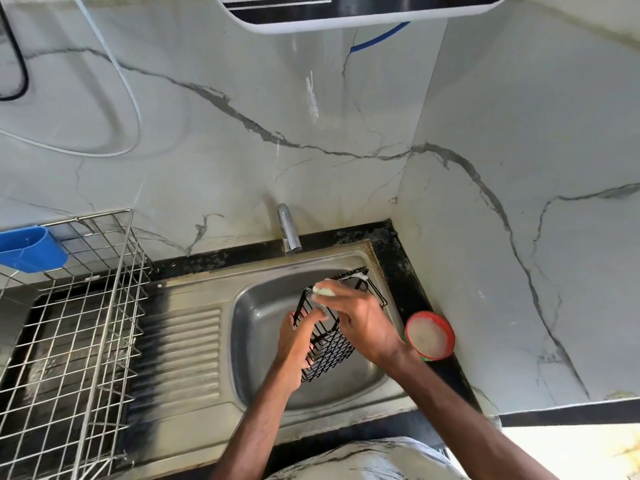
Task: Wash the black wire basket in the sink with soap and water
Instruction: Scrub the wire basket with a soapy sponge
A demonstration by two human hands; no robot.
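Observation:
The black wire basket [332, 344] is tilted above the steel sink bowl [256, 327]. My left hand [296, 344] grips its left side, fingers curled round the wires. My right hand [360, 322] reaches over the basket's top and holds a pale soapy scrubber [323, 290] against its upper edge. White foam clings to the basket's far rim near the sink's back right corner. The tap [288, 230] stands behind the bowl, and I see no water running from it.
A red round tub of whitish soap [429, 335] sits on the black counter right of the sink. A steel wire dish rack [76, 341] with a blue plastic holder [29, 247] stands left, beside the ribbed drainboard [180, 355]. Marble walls close in behind and right.

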